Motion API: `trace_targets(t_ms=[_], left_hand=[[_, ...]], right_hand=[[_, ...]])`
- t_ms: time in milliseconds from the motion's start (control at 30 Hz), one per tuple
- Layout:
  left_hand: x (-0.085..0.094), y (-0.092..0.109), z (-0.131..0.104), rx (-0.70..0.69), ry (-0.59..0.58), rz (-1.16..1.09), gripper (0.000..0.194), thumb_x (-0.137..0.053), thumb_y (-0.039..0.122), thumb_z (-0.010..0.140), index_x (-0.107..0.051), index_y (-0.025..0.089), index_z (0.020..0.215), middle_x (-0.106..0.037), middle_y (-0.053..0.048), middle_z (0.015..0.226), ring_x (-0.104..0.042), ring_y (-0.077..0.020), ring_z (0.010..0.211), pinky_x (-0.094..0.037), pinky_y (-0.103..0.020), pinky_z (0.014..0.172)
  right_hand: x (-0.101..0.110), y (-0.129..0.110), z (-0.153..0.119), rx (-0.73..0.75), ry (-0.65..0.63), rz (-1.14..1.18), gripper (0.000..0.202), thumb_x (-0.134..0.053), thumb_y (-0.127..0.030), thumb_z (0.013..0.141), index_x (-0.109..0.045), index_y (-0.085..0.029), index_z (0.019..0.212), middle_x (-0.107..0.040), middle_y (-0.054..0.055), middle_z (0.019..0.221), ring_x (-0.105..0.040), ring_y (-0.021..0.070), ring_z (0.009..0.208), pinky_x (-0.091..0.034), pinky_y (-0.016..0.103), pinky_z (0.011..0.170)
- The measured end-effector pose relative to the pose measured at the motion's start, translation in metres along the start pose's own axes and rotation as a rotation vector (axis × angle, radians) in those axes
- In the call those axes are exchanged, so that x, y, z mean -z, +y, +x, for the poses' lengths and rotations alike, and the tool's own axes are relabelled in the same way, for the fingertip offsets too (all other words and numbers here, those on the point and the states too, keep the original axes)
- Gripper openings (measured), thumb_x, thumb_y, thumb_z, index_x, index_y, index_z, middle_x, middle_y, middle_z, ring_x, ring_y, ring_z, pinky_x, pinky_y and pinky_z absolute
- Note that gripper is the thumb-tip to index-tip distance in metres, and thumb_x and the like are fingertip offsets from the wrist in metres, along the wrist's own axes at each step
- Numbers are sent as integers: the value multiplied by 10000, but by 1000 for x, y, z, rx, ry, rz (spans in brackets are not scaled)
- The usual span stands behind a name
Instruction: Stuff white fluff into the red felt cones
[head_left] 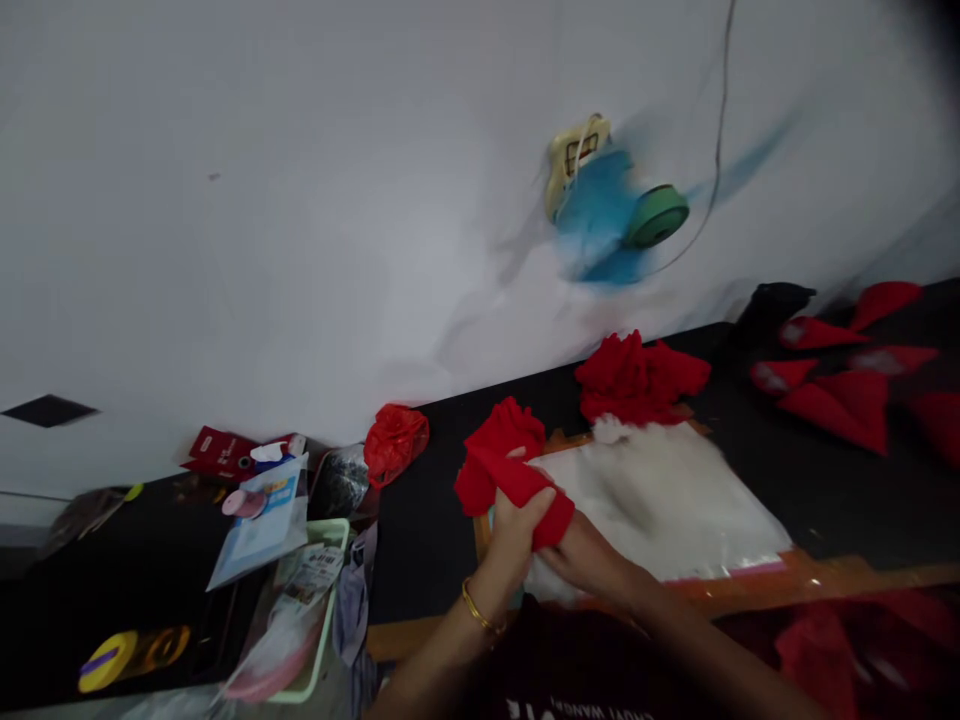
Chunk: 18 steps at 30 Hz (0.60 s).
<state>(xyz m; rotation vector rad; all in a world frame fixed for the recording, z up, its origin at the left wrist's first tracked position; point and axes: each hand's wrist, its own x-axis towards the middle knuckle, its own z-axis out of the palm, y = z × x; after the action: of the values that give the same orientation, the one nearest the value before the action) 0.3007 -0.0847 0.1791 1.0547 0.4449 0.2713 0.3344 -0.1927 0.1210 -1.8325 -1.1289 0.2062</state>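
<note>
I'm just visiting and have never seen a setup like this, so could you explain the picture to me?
There's no robot here: these are a person's own bare hands, seen by one camera worn on the head, looking forward and down. The left hand, below which a gold bracelet shows, grips a piece of red cloth. The right hand meets it from the other side, its fingers mostly hidden. On the black table beyond lies some white material, with a red heap behind it. Farther right are red cone-shaped pieces, rather blurred.
</note>
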Motion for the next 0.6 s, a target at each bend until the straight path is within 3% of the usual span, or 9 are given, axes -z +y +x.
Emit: trace_targets(t_ms=[100, 200, 333, 433, 600], left_hand=[[0, -12, -7, 25, 87, 73, 657, -864, 265, 648, -591, 228, 1245, -688, -68, 1057, -654, -223, 985, -513, -322, 887], [5, -15, -8, 104, 74, 29, 605, -872, 300, 652, -624, 224, 1198, -707, -59, 1009, -666, -213, 929, -512, -318, 871], [10, -3, -1, 103, 46, -107, 416, -814, 438, 718, -678, 191, 1024, -737, -97, 1003, -692, -253, 978, -499, -362, 941], [11, 9, 7, 52, 127, -142, 405, -848, 385, 673, -649, 186, 965, -733, -71, 925, -715, -251, 938, -504, -372, 943], [7, 10, 5, 115, 114, -106, 538, -877, 299, 609, -558, 211, 1033, -658, 22, 711, -717, -218, 712, -540, -363, 800]], right_hand=[[-2, 7, -1, 9, -7, -53, 415, -546, -127, 750, -674, -141, 1145, -733, 162, 1149, -678, 312, 1040, -566, 435, 888], [4, 7, -4, -25, -67, -15, 339, -545, -129, 741, -687, -175, 1045, -753, 115, 1079, -693, 273, 948, -569, 390, 849], [16, 0, -3, -72, -98, 8, 200, -537, -154, 751, -655, -215, 900, -742, 46, 880, -666, 211, 770, -555, 321, 762], [18, -5, 2, -24, -123, -61, 249, -518, -154, 748, -655, -220, 944, -742, 56, 907, -664, 214, 767, -550, 314, 736], [-9, 7, 7, 122, -85, -143, 334, -473, -143, 810, -678, -197, 1068, -761, 106, 1017, -700, 252, 868, -570, 348, 776]])
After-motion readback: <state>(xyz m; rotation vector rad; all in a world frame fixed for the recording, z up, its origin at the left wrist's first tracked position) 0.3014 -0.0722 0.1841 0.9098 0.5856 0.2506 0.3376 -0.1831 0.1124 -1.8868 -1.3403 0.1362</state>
